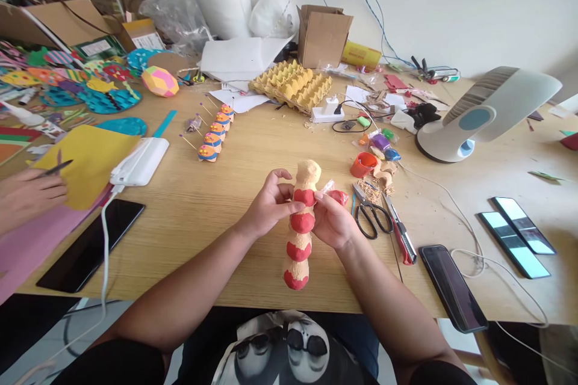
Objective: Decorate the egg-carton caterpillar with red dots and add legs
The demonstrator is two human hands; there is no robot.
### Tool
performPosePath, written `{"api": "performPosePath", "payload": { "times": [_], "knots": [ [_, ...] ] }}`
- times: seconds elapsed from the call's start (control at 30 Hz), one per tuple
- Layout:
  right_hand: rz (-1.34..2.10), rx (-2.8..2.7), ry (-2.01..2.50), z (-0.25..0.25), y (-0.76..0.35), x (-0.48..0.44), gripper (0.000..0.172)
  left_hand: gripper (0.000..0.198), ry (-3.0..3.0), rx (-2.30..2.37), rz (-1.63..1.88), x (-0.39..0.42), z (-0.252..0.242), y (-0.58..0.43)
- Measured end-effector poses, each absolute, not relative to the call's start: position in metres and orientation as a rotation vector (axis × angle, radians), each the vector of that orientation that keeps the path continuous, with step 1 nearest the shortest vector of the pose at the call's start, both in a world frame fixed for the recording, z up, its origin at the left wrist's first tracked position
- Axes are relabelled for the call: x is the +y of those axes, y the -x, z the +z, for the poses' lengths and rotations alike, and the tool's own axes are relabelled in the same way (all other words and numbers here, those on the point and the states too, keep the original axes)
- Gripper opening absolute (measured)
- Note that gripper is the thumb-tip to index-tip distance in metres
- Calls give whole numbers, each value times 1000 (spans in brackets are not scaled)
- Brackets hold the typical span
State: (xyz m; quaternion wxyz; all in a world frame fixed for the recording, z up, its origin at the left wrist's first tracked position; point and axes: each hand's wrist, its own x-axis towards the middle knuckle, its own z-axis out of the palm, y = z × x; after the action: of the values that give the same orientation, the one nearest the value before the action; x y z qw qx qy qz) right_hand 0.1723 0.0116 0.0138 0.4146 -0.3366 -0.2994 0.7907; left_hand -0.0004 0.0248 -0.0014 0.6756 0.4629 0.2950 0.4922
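Observation:
I hold a long bumpy egg-carton figure (301, 225) upright over the wooden table (203, 204); it is tan with red bands on several segments. My left hand (270, 204) grips its upper left side, thumb pressed on a red band. My right hand (332, 219) pinches the same band from the right, fingers closed. A lump of red clay in clear wrap (338, 195) lies just behind my right hand. Black scissors (372, 213) and a red utility knife (401, 234) rest right of it.
A finished striped caterpillar (215, 132) stands further back, near yellow egg trays (293, 84). A white fan (485, 114), phones (454, 289), a tablet (90, 243) and a power bank (139, 161) lie around. Another person's hand (27, 195) holds a tool at the left edge.

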Motion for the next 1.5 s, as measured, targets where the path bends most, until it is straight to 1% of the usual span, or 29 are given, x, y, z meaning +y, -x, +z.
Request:
{"api": "performPosePath", "payload": {
  "times": [0.27, 0.5, 0.67, 0.83, 1.1, 1.3, 1.5],
  "knots": [
    [1881, -769, 889, 7, -169, 14, 37, 59, -1039, 686, 1096, 23, 0, -1],
    [1910, -788, 868, 11, -170, 13, 37, 60, -1048, 682, 1089, 23, -2, -1],
    [1993, -776, 822, 17, -173, 12, 41, 59, -1086, 692, 1089, 23, -1, -1],
    [1917, -828, 888, 12, -172, 14, 38, 59, -1114, 723, 1079, 22, 1, -1],
    [1915, -682, 858, 12, -170, 16, 32, 58, -1109, 696, 1073, 23, -4, -2],
    [2014, -642, 704, 16, -173, 14, 30, 57, -1072, 650, 1108, 26, -5, 2],
    [2033, -660, 655, 10, -176, 13, 27, 58, -1085, 613, 1083, 25, -4, 3]
  ]
}}
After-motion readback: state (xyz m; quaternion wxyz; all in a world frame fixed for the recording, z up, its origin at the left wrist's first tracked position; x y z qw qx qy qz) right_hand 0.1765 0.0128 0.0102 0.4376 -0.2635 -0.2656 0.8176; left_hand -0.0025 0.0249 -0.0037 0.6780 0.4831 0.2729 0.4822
